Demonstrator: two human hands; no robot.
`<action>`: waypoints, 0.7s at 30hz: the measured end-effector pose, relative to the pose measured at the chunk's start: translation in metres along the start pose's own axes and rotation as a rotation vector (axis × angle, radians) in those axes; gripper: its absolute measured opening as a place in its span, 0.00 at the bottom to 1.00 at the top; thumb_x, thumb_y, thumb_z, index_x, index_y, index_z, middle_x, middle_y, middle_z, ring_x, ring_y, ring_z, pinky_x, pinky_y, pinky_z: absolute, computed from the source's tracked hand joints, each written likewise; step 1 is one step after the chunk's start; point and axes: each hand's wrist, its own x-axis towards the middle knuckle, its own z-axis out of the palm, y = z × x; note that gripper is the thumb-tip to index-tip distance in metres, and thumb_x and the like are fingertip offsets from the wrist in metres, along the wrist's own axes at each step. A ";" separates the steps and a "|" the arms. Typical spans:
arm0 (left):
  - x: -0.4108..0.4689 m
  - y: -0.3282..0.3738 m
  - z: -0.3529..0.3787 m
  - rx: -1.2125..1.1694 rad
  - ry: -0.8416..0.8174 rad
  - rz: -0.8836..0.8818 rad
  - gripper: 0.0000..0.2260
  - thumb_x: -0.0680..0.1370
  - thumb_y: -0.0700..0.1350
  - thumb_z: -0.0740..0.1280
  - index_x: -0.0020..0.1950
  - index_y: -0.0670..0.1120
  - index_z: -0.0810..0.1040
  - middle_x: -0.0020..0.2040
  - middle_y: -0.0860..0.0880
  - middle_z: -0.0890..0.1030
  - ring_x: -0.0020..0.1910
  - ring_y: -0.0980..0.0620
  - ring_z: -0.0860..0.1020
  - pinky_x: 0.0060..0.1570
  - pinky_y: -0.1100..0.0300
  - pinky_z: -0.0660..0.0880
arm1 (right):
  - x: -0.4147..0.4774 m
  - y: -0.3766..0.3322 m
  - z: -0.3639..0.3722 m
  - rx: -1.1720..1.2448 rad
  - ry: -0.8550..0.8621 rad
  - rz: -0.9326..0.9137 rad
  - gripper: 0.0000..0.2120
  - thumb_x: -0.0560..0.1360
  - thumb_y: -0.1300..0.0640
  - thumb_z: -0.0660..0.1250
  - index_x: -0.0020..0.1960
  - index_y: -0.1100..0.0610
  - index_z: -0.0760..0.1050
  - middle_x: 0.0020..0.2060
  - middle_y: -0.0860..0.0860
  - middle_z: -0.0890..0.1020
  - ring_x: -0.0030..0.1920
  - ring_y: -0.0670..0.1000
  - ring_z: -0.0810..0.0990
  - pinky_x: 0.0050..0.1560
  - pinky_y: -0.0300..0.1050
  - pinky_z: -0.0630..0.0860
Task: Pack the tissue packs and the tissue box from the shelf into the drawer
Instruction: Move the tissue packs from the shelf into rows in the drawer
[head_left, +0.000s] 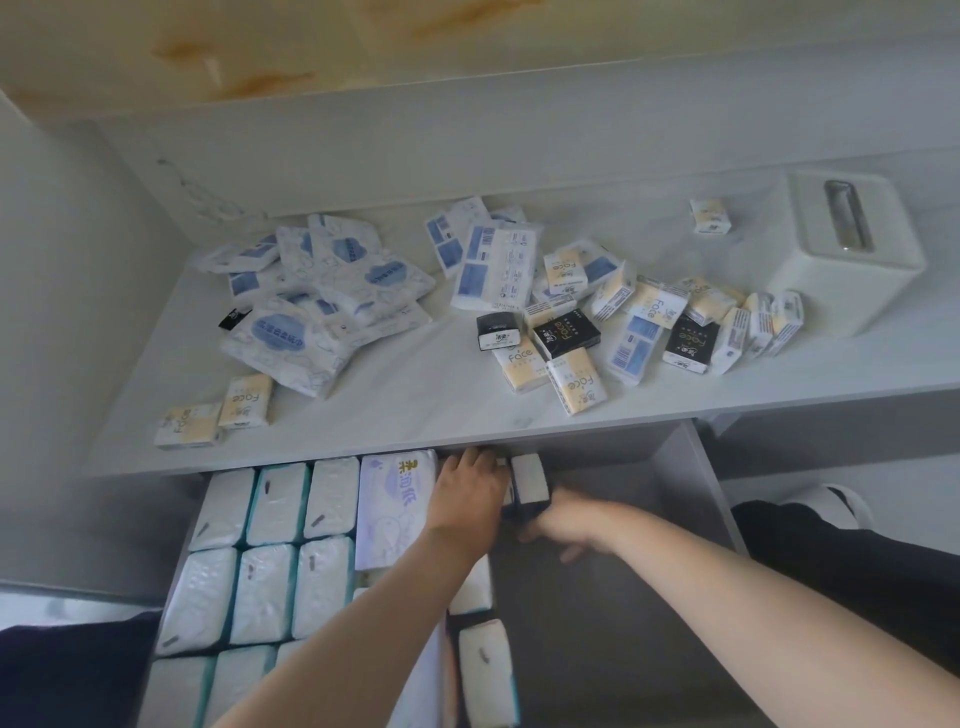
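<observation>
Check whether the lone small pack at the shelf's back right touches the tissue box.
Apart. The head view shows bare shelf between the small pack and the tissue box.

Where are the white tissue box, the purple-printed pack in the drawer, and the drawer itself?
white tissue box (818, 241), head view, top face left of the slot.
purple-printed pack (395, 512), head view, middle of its printed face.
drawer (597, 649), head view, bare floor on its right side.
</observation>
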 end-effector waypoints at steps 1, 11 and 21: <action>0.000 -0.001 0.000 -0.013 -0.002 0.000 0.20 0.75 0.42 0.68 0.67 0.47 0.73 0.66 0.47 0.71 0.67 0.45 0.66 0.67 0.54 0.63 | 0.001 -0.001 -0.001 -0.019 -0.003 0.023 0.18 0.76 0.54 0.69 0.64 0.53 0.71 0.55 0.52 0.77 0.56 0.53 0.79 0.39 0.46 0.81; 0.005 -0.007 -0.004 -0.118 -0.038 0.022 0.21 0.75 0.47 0.69 0.68 0.49 0.74 0.68 0.48 0.71 0.68 0.47 0.68 0.69 0.55 0.61 | 0.018 0.000 0.004 -0.241 0.170 -0.125 0.24 0.74 0.56 0.68 0.68 0.53 0.66 0.58 0.54 0.78 0.50 0.54 0.79 0.46 0.46 0.79; -0.026 -0.028 -0.060 -0.442 -0.052 -0.018 0.15 0.77 0.47 0.63 0.63 0.55 0.77 0.62 0.53 0.78 0.60 0.49 0.76 0.57 0.58 0.74 | -0.054 -0.048 -0.023 -0.645 0.219 -0.220 0.20 0.76 0.59 0.67 0.66 0.59 0.71 0.58 0.56 0.79 0.55 0.56 0.80 0.49 0.45 0.78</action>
